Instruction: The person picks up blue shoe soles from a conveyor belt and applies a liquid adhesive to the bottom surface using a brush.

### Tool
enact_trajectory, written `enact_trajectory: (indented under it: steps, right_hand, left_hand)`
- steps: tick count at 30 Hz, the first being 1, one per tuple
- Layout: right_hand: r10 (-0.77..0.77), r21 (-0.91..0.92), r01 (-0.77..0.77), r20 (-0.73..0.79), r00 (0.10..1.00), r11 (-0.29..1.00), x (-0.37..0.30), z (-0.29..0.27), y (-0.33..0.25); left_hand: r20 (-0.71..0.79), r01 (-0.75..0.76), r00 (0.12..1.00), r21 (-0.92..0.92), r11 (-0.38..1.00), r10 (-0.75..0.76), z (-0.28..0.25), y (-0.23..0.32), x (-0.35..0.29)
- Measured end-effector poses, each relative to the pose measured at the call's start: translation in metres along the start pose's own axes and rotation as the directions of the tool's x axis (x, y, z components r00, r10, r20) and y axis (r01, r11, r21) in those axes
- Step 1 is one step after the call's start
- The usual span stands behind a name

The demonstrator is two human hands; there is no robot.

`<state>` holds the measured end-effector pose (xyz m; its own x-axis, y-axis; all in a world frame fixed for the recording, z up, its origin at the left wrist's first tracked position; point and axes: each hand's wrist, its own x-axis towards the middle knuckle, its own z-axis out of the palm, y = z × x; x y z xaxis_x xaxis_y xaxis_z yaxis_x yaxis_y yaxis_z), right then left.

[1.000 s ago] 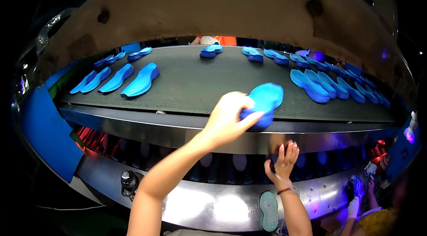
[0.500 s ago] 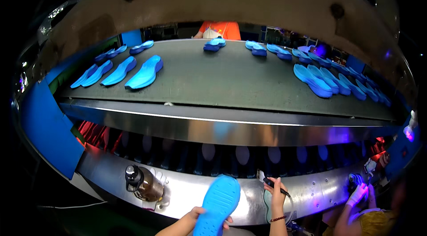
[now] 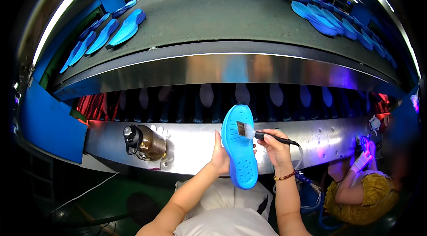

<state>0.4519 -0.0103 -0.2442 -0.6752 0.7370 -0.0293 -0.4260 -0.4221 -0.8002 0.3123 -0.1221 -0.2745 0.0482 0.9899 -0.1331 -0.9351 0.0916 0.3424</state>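
the blue shoe sole (image 3: 240, 147) stands almost upright in front of the person's chest, below the steel edge of the conveyor (image 3: 231, 69), with its long axis running from a rounded end at the top down to the other end near the lap, leaning slightly so the lower end sits further right. the left hand (image 3: 220, 158) has it by the left edge about halfway down, thumb on the near face and the other fingers closed round behind, out of sight. the right hand (image 3: 275, 147) is on the opposite side, just right of the sole, fingers curled shut on the black handle of a small brush (image 3: 255, 134) with a thin hose trailing off its back end. the brush lies nearly level, across the sole's long axis, and its bristles touch the upper part of the sole's face; most of the sole lies below the bristles, toward the person. the right hand is the nearer one to that contact point, the left sits lower. to the left, a brown jar (image 3: 144, 142) lies on the steel shelf. further back, more blue soles (image 3: 109, 33) ride the grey belt, well apart from both hands. another person in yellow (image 3: 360, 187) sits low at the right.
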Motion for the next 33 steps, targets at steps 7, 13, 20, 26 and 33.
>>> enact_trajectory:
  steps: [7,13,20,26,33]
  right_hand:
    - [0.019,-0.012,-0.020,-0.100,0.995,1.000,0.010,0.001,0.004]
    - [-0.073,-0.209,0.049,-0.109,0.991,0.977,0.023,0.004,-0.003]
    - [-0.354,-0.727,0.286,0.062,0.933,0.624,0.017,0.033,0.018]
    - [-0.303,-0.821,0.372,0.257,0.918,0.433,-0.011,0.046,0.013]
    - [0.320,-0.823,0.126,0.350,0.880,0.554,-0.037,0.024,-0.034]
  left_hand:
    - [-0.001,0.016,1.000,-0.038,0.999,-0.016,0.009,-0.011,0.000]
    - [0.004,-0.016,1.000,-0.032,0.999,0.017,0.006,-0.018,0.004]
    - [-0.285,-0.157,0.938,0.160,0.975,0.198,-0.005,-0.030,0.023]
    - [-0.384,-0.250,0.881,0.118,0.961,0.276,-0.004,-0.017,0.026]
    - [-0.265,-0.100,0.952,0.206,0.974,0.154,0.005,0.013,-0.001]
